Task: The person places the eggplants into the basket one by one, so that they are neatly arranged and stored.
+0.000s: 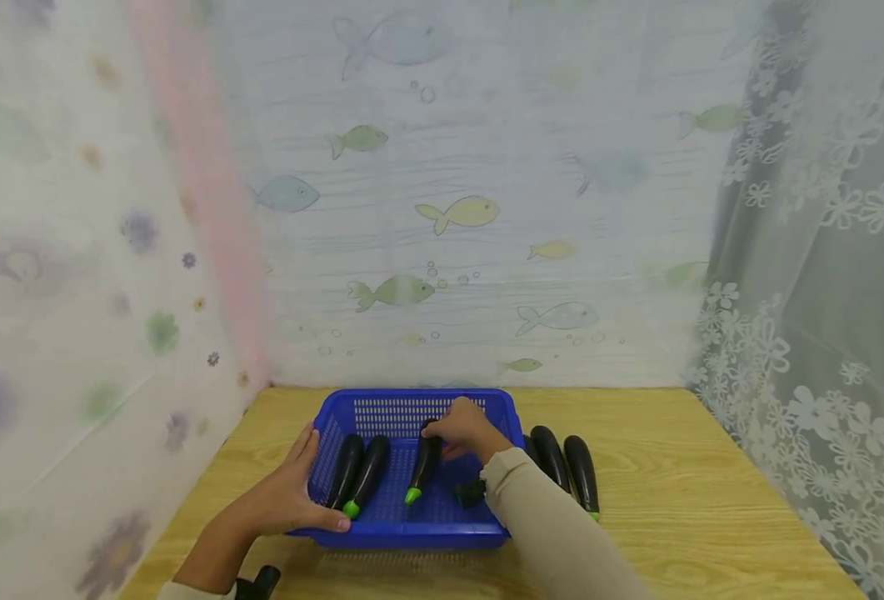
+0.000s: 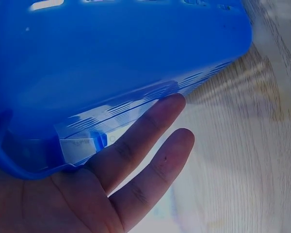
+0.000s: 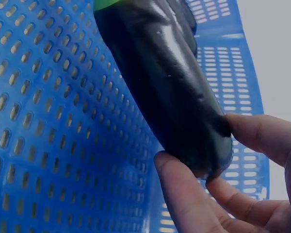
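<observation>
A blue plastic basket (image 1: 412,533) stands on the table with two dark eggplants (image 1: 370,475) lying side by side at its left. My right hand (image 1: 467,429) reaches inside it and pinches the rounded end of another eggplant (image 1: 425,467), whose green stem end points toward me. In the right wrist view thumb and fingers grip this eggplant (image 3: 160,77) close to the perforated basket wall. At the front left corner my left hand (image 1: 287,492) rests against the basket. Its thumb lies along the front rim and its straight fingers (image 2: 150,121) touch the outer side.
Several more eggplants (image 1: 580,475) lie on the wooden table (image 1: 674,483) just right of the basket, partly hidden by my right sleeve. A fish-printed curtain (image 1: 471,250) hangs behind the table, with more curtains on the left and right.
</observation>
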`<state>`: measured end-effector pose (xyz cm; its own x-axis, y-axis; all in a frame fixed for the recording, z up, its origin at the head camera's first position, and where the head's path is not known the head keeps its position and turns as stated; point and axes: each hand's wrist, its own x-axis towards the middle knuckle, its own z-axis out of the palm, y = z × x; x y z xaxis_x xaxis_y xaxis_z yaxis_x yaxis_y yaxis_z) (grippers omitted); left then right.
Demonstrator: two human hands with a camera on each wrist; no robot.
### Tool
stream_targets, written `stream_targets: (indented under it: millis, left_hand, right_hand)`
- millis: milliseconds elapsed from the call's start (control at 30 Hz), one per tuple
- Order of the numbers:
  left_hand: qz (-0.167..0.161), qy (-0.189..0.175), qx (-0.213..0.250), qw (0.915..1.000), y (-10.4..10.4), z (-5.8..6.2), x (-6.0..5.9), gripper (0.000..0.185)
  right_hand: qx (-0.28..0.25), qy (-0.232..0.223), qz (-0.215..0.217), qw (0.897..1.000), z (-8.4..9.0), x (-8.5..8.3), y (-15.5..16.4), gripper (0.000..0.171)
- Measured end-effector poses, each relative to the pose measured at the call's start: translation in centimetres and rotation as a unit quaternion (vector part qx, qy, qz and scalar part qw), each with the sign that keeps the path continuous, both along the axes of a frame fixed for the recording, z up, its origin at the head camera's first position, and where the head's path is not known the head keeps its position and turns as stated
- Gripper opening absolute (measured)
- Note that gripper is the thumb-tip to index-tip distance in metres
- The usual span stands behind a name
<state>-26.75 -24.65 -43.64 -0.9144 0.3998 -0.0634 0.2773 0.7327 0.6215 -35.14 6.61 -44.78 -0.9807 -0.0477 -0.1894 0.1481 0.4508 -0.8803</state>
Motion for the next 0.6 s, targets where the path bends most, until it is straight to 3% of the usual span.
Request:
stream_targets:
  millis: [67, 600]
  left_hand:
    - [0.000, 0.000, -0.001, 1.0000, 0.1, 0.1, 0.0, 0.148]
    - [-0.007, -0.006, 0.007, 0.9999, 0.1, 0.2, -0.2, 0.147]
  right_hand:
    - [-0.005, -0.006, -0.005, 1.000, -0.1, -0.1, -0.2, 0.023]
    - [-0.041, -0.032, -0.005, 0.999, 0.1, 1.5, -2.4, 0.030]
